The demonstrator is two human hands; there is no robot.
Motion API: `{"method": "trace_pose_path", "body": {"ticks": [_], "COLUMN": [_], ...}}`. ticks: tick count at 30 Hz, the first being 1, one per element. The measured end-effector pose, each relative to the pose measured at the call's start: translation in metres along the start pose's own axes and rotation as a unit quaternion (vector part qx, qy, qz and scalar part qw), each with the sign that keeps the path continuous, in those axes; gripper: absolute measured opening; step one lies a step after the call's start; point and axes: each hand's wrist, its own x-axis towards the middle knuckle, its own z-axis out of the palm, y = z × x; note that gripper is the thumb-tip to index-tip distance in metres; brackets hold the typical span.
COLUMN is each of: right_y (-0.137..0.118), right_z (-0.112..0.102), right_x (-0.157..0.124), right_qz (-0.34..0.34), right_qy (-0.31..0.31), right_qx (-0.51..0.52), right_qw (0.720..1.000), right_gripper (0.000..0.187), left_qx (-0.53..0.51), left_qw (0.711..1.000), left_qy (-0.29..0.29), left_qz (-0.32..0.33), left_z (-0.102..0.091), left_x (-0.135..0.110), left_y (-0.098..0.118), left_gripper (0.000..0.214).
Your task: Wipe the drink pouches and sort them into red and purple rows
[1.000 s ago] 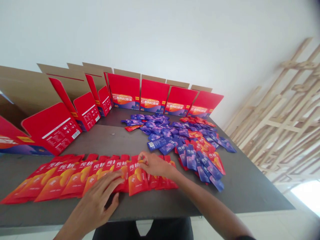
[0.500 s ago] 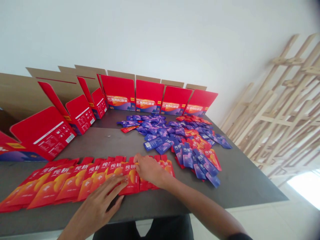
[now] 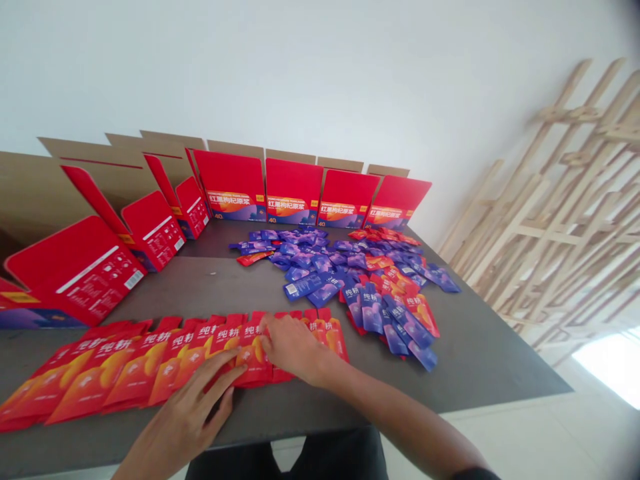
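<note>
A row of overlapping red sachets [image 3: 133, 370] with orange fruit prints lies along the table's near edge. My left hand [image 3: 193, 400] rests at the row with its fingers apart, fingertips touching the lower part of a red sachet [image 3: 254, 357]. Over the right part of the row, my right hand [image 3: 293, 348] has its fingers curled and closed at that sachet's upper right edge; its fingertips are partly hidden. More red sachets [image 3: 334, 333] show beyond my right hand.
A loose pile of purple sachets [image 3: 325, 263] and red ones [image 3: 400, 283] spreads over the table's right half. Open red cartons [image 3: 293, 193] line the back, with more cartons [image 3: 93, 267] on the left. Wooden frames [image 3: 545, 220] lean against the wall at right.
The view has shifted slightly, so most things appear a little further left. Both hands stay at the same sachet, my right hand slightly lower over it.
</note>
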Motion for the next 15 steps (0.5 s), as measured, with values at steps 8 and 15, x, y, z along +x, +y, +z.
{"method": "trace_pose_path", "body": {"ticks": [8,15], "right_y": [0.059,0.228], "right_z": [-0.058,-0.135], "right_x": [-0.02,-0.112], "right_qz": [-0.015,0.4], "right_qy": [0.063,0.227], "right_qx": [0.15,-0.033], "right_qw": [0.987,0.888], "right_gripper": [0.029,0.037], "left_qx": [-0.018,-0.033], "left_qw": [1.0,0.999], "left_qy": [0.005,-0.005], "left_qz": [0.019,0.027], "left_z": [-0.005,-0.002], "left_x": [0.008,0.016], "left_y": [0.004,0.017], "left_gripper": [0.035,0.039]}}
